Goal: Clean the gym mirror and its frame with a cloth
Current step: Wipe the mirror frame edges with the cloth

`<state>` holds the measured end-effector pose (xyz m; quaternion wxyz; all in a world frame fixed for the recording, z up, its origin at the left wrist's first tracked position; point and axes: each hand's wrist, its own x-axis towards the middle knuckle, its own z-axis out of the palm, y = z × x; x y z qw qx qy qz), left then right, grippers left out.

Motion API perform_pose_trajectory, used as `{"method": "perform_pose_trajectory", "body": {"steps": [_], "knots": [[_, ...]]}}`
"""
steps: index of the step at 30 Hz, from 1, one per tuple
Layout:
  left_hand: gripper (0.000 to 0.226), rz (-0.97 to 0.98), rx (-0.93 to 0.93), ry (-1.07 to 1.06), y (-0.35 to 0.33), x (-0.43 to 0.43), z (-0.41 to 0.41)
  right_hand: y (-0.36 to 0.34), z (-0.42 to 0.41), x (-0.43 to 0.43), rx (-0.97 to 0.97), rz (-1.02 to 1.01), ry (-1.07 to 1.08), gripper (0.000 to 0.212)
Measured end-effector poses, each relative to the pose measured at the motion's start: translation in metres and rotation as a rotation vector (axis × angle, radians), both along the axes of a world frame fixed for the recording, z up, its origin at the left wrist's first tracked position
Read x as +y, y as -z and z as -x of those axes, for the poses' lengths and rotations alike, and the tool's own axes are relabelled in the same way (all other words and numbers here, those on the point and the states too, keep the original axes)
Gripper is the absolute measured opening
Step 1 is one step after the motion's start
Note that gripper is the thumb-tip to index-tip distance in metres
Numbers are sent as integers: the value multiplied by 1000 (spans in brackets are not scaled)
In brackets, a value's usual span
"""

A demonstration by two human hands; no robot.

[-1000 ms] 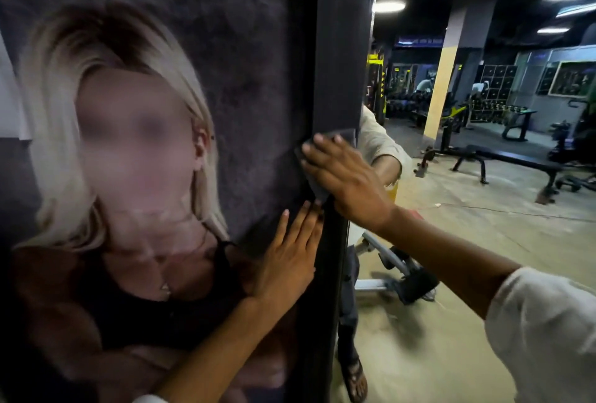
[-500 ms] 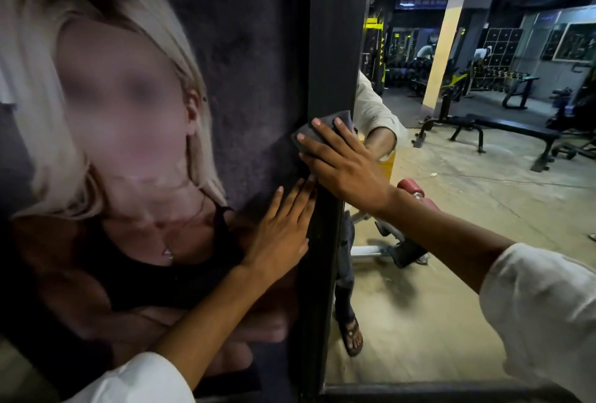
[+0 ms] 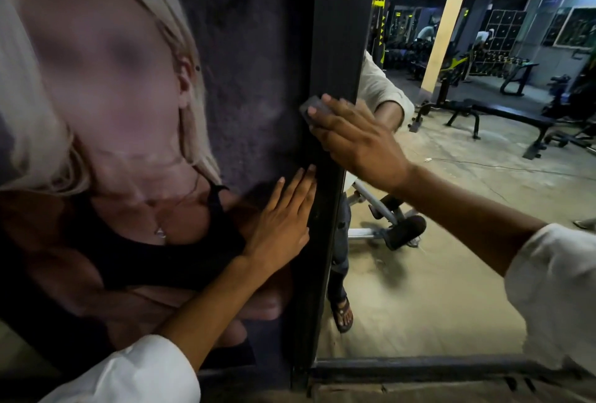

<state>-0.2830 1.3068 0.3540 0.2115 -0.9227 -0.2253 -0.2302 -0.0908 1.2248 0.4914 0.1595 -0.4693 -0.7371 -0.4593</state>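
While both arms reach in from the lower edge, the white left sleeve (image 3: 129, 377) sits lower left and the white right sleeve (image 3: 554, 289) at the right edge, nearest the camera.

Left hand (image 3: 280, 225), centre of the picture: flat, fingers straight and close together, palm on the poster (image 3: 245, 48), fingertips reaching the left edge of the frame (image 3: 335, 32). Holds nothing.

Right hand (image 3: 358, 141), just above and right of the left: fingers extended and spread, pressing the cloth (image 3: 311, 106) against the frame's upright, not curled round it.

Cloth: small, dark grey, mostly hidden under the fingers, one corner showing beyond the fingertips, on the upright's left side around mid height.

Frame: dark upright bar running top to bottom through the centre, meeting a dark bottom rail (image 3: 419, 365) low in the picture.

Poster fills the left half: printed figure, blond hair, black top, dark mottled background.

Mirror (image 3: 451, 273) fills the right half, bounded by the upright and the bottom rail. Reflected close to the upright: a pale sleeve and forearm behind the right hand, a dark trouser leg, a sandalled foot (image 3: 343, 314), tan floor.

Deeper in the reflection: black bench (image 3: 503, 115) right of centre, yellow pillar (image 3: 442, 22) at the top, racks and lockers upper right, too blurred to detail.
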Motion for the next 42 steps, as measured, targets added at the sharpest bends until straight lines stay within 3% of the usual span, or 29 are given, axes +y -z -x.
{"method": "perform_pose_trajectory", "body": {"steps": [4,7,14,20,23,29,32,37,42], "knots": [[100,13,-6,18,18,1,1,76,5,-10,-38,135,6,37],[107,14,21,42,41,0,8,85,6,-20,-55,148,5,43],[106,85,-5,59,63,-3,3,-3,2,-20,34,-316,76,35],[107,50,-8,23,69,-3,0,45,-10,0,65,-68,68,42],[106,21,-13,12,71,-2,-1,57,-16,8,122,-52,18,49],[103,65,-100,-45,84,-10,-16,65,-33,34,17,-138,-168,43],[97,81,-176,-67,94,-10,-24,102,-32,30,45,-65,-193,47],[83,-26,-181,-137,108,-2,-33,154,-47,24,-109,-28,-214,40],[122,-152,-119,-196,109,1,-33,155,-50,32,-97,-41,-267,44]]}}
